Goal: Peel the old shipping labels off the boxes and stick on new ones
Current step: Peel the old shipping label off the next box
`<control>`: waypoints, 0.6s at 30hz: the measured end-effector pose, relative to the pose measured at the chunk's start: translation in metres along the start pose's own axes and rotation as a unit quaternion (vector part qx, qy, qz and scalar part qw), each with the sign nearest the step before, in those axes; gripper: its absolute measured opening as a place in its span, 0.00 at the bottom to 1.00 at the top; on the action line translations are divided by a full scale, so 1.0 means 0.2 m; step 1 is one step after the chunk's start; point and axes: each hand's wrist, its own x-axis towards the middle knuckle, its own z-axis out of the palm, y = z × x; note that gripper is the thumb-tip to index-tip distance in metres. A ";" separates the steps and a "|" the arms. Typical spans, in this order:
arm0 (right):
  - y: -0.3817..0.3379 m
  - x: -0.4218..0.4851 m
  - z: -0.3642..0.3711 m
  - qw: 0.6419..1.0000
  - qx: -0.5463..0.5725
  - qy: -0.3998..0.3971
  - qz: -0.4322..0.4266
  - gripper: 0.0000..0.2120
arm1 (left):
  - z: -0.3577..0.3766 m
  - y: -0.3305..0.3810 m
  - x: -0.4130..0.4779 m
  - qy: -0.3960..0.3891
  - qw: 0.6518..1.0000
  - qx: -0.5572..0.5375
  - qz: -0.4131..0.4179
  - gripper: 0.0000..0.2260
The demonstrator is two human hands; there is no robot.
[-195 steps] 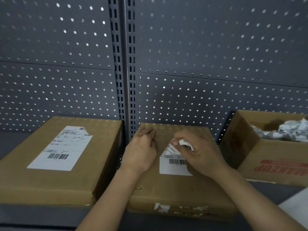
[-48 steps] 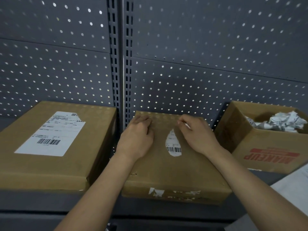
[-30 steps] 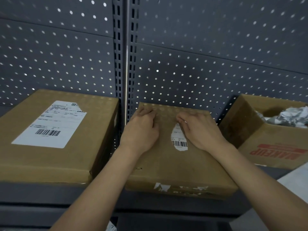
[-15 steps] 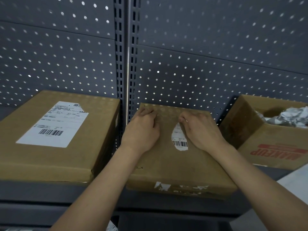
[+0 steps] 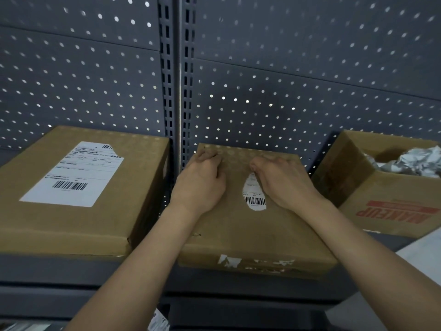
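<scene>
A: Largest first: what frames the grip?
B: A perforated back panel (image 5: 286, 96) stands beyond both hands. Left of the grip lies the left box (image 5: 71, 211), its label (image 5: 74, 174) whole but for one lifted far corner. Right of the grip sits an open carton (image 5: 391, 201) holding crumpled peeled paper (image 5: 415, 161).

A: And the box being worked?
B: The middle box (image 5: 250, 235) lies under both hands. The left hand (image 5: 200, 185) rests curled on its far left part, bracing; it holds nothing visible.

A: The grip itself?
B: The right hand (image 5: 284, 182) has thumb and fingers pressed at the top of the label remnant (image 5: 254, 194). Whether they pinch an edge cannot be told.

A: What has changed?
B: Seconds ago a broad rectangle of label lay here; now only a narrow strip with a barcode remains, just nearer than the fingertips. Over the last second the strip looks unchanged, so this piece probably resists. Peeling is nearly done on this box; a new label is not yet applied.
</scene>
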 end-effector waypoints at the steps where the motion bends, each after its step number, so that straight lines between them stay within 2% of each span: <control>1: 0.00 0.00 0.00 1.000 0.007 -0.003 0.001 0.04 | 0.00 0.00 0.00 -0.001 1.000 0.000 -0.001 0.21; 7: -0.01 -0.03 -0.01 0.996 0.076 0.031 0.040 0.06 | 0.00 0.00 0.00 0.010 1.000 -0.004 0.003 0.20; 14: -0.01 -0.01 0.00 1.000 0.026 0.012 0.005 0.04 | 0.00 0.00 0.00 0.010 1.000 -0.003 0.005 0.20; 18: -0.01 -0.01 -0.01 0.999 0.042 0.015 0.001 0.05 | 0.00 0.00 0.01 0.007 1.000 -0.002 0.003 0.20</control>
